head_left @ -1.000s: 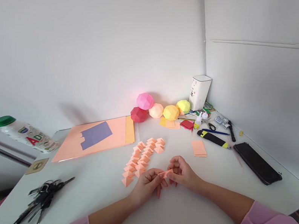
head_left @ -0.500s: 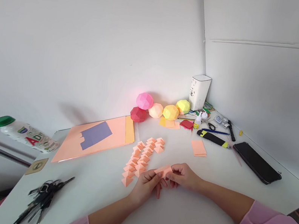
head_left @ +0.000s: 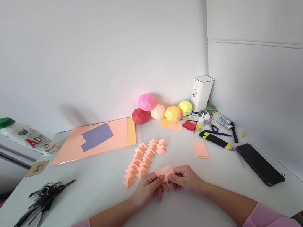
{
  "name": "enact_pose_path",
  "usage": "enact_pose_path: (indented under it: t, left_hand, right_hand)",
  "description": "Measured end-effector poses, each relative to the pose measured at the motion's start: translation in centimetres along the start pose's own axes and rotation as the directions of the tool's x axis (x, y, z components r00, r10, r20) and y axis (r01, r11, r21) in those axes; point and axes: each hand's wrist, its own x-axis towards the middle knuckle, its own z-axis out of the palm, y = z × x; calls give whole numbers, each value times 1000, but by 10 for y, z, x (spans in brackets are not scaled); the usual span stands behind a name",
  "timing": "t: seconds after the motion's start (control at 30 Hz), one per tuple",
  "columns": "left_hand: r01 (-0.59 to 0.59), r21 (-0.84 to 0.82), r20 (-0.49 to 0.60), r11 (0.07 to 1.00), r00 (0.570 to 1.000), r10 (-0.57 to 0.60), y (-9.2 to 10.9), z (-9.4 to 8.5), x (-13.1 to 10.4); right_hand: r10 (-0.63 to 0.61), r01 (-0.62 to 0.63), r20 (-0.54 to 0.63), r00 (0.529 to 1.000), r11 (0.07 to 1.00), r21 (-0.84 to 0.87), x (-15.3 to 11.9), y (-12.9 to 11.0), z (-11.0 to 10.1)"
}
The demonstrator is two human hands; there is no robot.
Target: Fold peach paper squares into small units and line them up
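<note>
A small piece of peach paper (head_left: pixel 165 171) is held up between my two hands, above the table's middle. My left hand (head_left: pixel 148 187) pinches its left end with thumb and fingers. At its right end, my right hand (head_left: pixel 185 178) grips the paper the same way. Just left of the hands stand rows of folded peach paper pieces (head_left: pixel 129 183), small and pointed, lined up close together. Beyond my right hand lie flat peach paper slips (head_left: pixel 201 149), slightly overlapping.
Faceted paper balls (head_left: pixel 146 102) stand against the back wall. Peach sheets (head_left: pixel 69 146) lie left, with a purple piece (head_left: pixel 97 137) on top. Keys (head_left: pixel 45 202), a bottle (head_left: pixel 31 138), a utility knife (head_left: pixel 216 140), a glue bottle (head_left: pixel 200 123) and a phone (head_left: pixel 260 164) surround the work area.
The peach paper has tilted or opened slightly, so more of its flat face shows. Both hands stay in nearly the same place.
</note>
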Motion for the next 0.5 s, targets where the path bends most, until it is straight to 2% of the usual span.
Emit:
enact_pose_path:
  t: [0.5]
  left_hand:
    - [-21,-17,17,1000,1000,21,-2,0,0]
  right_hand:
    - [18,-18,-2,1000,1000,4,0,-3,-1]
